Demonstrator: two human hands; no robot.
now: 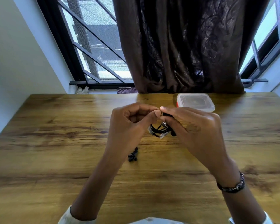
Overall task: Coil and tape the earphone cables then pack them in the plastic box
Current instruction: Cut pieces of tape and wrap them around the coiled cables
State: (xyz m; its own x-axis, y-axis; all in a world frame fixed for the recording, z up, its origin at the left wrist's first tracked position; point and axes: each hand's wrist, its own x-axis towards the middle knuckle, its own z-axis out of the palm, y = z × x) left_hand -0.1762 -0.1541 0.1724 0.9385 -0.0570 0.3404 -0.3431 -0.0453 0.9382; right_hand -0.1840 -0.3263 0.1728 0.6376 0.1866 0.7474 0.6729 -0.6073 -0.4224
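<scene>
Above the middle of the wooden table (pixel 55 126), both hands meet on a coil of black earphone cable (pixel 160 129) that has clear tape on it. My right hand (pixel 196 128) grips the coil from the right. My left hand (pixel 129 123) pinches something small against the right thumb tip; what it pinches is hidden by the fingers. A second black earphone bundle (pixel 133 155) lies on the table beside my left wrist. The clear plastic box (pixel 195 101) sits with its lid on at the back right of the table.
A small red object (pixel 177 104) peeks out at the box's left side. A dark curtain (pixel 184 46) hangs behind the table's far edge, with barred windows on both sides. White walls flank the table.
</scene>
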